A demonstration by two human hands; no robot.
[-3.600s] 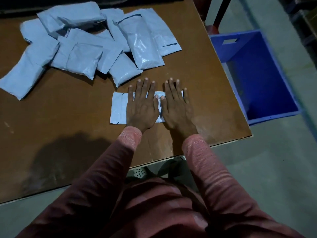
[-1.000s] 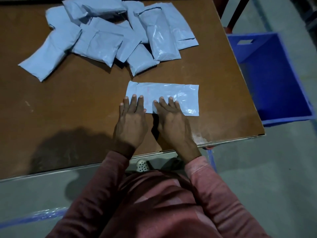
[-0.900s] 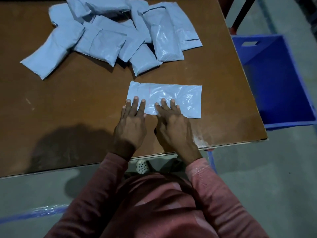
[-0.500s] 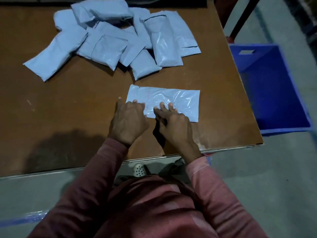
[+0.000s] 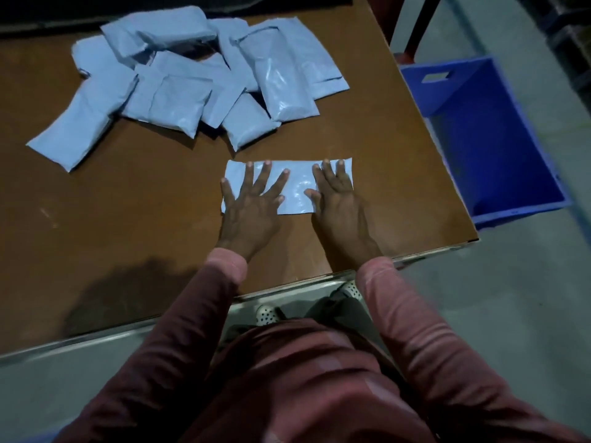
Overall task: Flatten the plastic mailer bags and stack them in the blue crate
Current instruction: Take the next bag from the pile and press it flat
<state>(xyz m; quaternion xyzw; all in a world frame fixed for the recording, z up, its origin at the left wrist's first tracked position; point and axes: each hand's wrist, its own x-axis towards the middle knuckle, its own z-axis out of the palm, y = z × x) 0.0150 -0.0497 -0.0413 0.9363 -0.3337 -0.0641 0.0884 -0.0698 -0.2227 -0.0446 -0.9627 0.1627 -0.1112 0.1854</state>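
1. I have two hands on one flat mailer bag; it lies on the brown counter, near the front edge and toward the right side.
2. My left hand lies palm down on the bag's left part; its grip is spread, five fingers fanned wide, pinching nothing.
3. My right hand lies palm down on the bag's right end; its grip is flat and loose, fingers closer together, thumb out to the left, holding nothing.
4. Between my two hands a bare, shiny strip of the bag shows.
5. Behind it, well apart, sits one heap of puffy mailer bags at the back of the counter; I count about ten, though they overlap and the exact number is hard to tell; one long bag sticks out at the heap's left.
6. One blue crate stands on the floor just beside the counter's right edge; I see one handle slot in its far wall and no bag in the part of it that shows.
7. Two pink sleeves reach over the counter's front edge.
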